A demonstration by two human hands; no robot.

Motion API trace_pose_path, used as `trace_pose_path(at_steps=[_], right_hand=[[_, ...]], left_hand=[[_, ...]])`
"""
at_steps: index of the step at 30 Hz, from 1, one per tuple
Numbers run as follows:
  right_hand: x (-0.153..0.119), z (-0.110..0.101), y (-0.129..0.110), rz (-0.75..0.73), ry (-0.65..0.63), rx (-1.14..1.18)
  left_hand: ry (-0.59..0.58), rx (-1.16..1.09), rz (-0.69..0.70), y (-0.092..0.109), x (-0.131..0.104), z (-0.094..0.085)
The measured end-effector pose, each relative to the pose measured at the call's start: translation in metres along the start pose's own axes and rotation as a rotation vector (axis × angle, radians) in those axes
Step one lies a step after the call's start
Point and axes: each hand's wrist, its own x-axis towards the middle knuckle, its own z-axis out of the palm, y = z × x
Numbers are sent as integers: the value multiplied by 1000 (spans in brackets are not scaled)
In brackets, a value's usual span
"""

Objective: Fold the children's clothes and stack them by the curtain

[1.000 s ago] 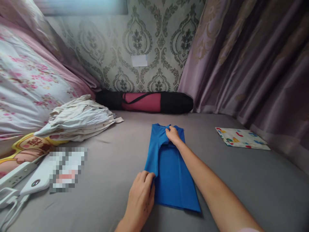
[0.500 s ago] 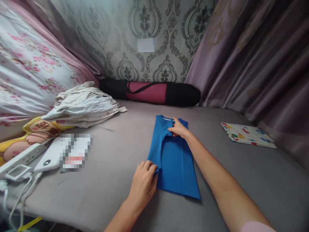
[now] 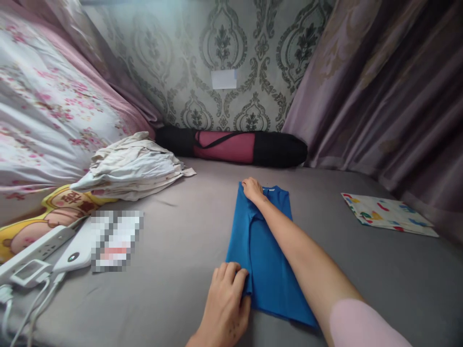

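A blue shirt [image 3: 266,262] lies partly folded lengthwise on the grey bed sheet, its collar at the far end and a flap of cloth along its left side. My left hand [image 3: 227,299] is closed on the near left edge of that flap, with the thumb at the folded rim. At the far left corner, beside the collar, my right hand [image 3: 253,189] has its fingers curled on the cloth. The right forearm crosses over the shirt and hides part of its right side.
A folded patterned cloth [image 3: 388,214] lies to the right. On the left are a heap of pale clothes [image 3: 133,166], a yellow cartoon cushion [image 3: 27,226], a power strip [image 3: 47,248] with cables and a white power bank [image 3: 77,248]. A black and red long bag [image 3: 224,146] rests against the wall.
My right hand has moved left from the collar to the shirt's far left corner, and the flap there now lies flatter. My left hand stays on the near edge. The view has shifted slightly.
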Motion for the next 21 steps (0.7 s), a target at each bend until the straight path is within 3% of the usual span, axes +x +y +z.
trace_pose_path(at_steps=[4, 9, 14, 21], right_hand=[[26, 4, -1, 49, -9, -6], [33, 14, 0, 39, -16, -31], [24, 19, 0, -8, -8, -61], [-13, 11, -3, -158, -59, -70]], left_hand=[[13, -5, 37, -7, 1, 7], [31, 10, 110, -12, 3, 8], [-21, 11, 149, -8, 4, 9], [52, 74, 211, -5, 6, 0]])
